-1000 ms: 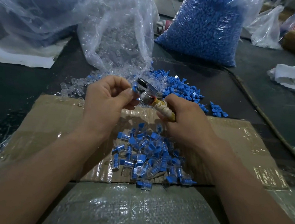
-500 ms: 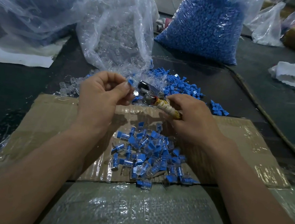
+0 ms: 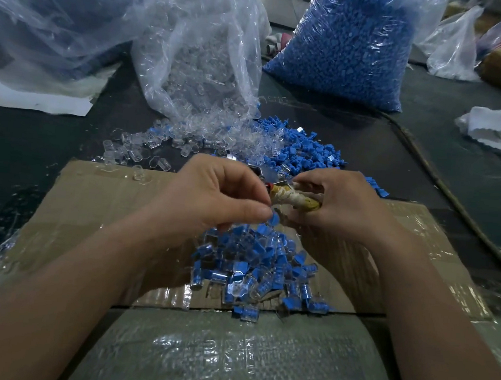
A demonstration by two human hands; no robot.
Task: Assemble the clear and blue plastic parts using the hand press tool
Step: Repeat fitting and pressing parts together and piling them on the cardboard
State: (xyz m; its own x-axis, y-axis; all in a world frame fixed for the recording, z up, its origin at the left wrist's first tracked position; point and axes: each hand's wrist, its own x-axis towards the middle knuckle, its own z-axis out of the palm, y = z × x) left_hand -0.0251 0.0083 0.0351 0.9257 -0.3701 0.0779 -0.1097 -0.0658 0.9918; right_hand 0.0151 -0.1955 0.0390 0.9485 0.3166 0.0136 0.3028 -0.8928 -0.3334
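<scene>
Broadly, a dark table [image 3: 37, 143] carried a taped cardboard sheet [image 3: 92, 201] in front of the person, with a plastic-covered woven sack [image 3: 229, 362] at the near edge. Farther back stood a bag of clear parts [image 3: 199, 66], spilling loose clear parts [image 3: 132, 147] onto the table, and a bag of blue parts [image 3: 344, 47] with loose blue parts [image 3: 306, 152] before it.

The right hand [image 3: 341, 203] gripped the cloth-wrapped handle of the hand press tool [image 3: 293, 197], whose metal head pointed away toward the spill. The left hand [image 3: 209, 198], fingers curled, sat just beside the tool. A blue part [image 3: 274, 220] showed at its thumb tip, but I could not tell whether it was pinched or loose.

Directly beneath both hands a pile of assembled pieces [image 3: 252, 265] lay on the cardboard, reaching its near edge. Bare cardboard stretched to either side of the pile.
</scene>
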